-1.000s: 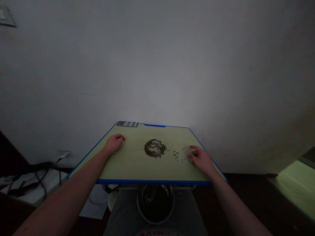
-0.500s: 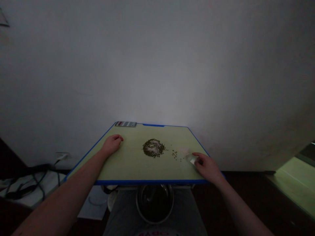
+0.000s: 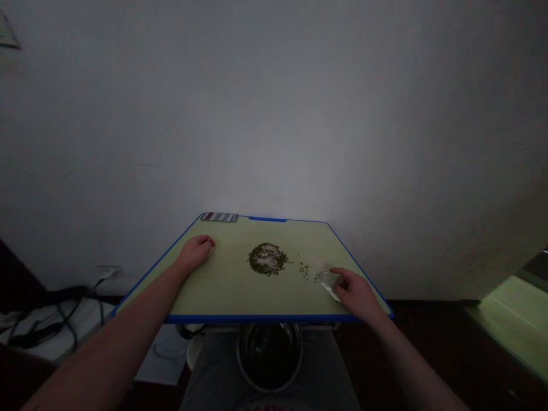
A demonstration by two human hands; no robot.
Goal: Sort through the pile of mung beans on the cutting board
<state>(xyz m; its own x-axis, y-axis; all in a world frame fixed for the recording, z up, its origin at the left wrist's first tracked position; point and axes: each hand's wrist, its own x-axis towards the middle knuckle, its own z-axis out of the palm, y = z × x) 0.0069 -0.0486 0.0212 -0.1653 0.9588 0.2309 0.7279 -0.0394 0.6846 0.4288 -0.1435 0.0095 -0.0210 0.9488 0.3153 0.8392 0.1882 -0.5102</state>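
while our right hand (image 3: 353, 290) grips a clear, tilted dish (image 3: 329, 284) in closed fingers right of the seed pile (image 3: 268, 260), the dish sits lower than a second ago, leaving a pale patch (image 3: 321, 265) exposed. our left hand (image 3: 197, 251) lies left of the pile, fingers curled; whether they hold anything, we cannot tell. under the pile spreads a blue-edged table (image 3: 231, 294); beyond it, a phone (image 3: 220, 217) and dim grey wall (image 3: 274, 114); nearer us, a metal pot (image 3: 269, 383).

a clear container (image 3: 327, 282), apparently tilted, just beside scattered dark grains (image 3: 304, 272).
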